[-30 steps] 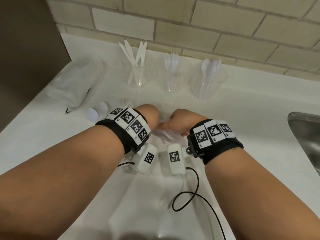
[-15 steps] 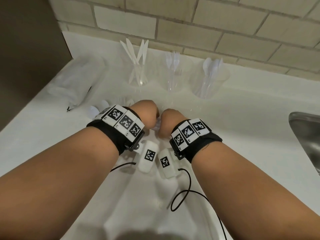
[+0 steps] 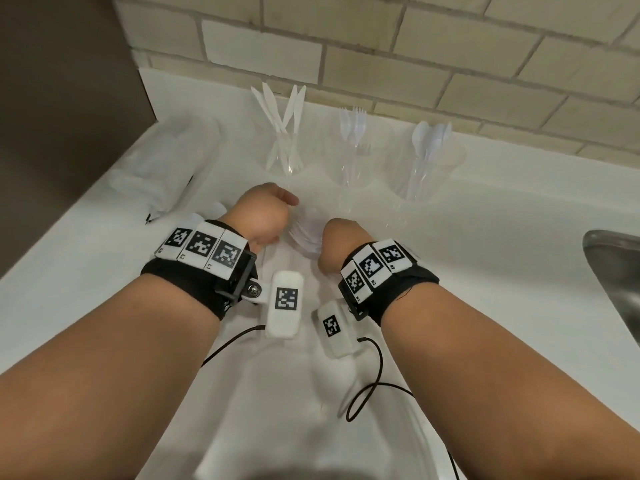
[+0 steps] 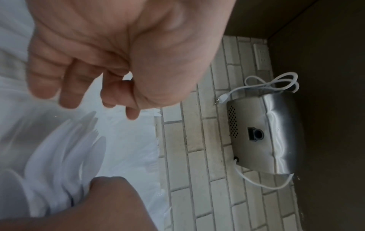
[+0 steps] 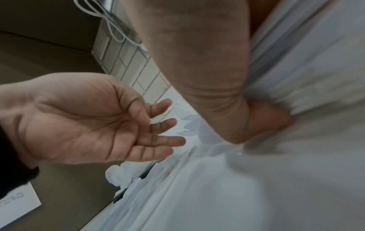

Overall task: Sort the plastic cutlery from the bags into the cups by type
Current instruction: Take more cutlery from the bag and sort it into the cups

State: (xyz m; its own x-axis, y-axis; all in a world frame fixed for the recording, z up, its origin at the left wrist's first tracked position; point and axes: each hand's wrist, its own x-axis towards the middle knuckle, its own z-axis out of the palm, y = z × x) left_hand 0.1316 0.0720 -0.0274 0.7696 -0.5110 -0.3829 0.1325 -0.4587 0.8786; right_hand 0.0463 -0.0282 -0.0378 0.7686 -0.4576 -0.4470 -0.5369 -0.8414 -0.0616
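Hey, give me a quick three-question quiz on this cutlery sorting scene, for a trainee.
1. True or false: the forks cup stands between the knives cup and the spoons cup.
2. Which hand grips the bundle of white cutlery? A: left hand. B: right hand. C: neither.
3. Fill in: the metal sink lies on the person's ___ side.
Key: 1 true; 2 B; 3 right.
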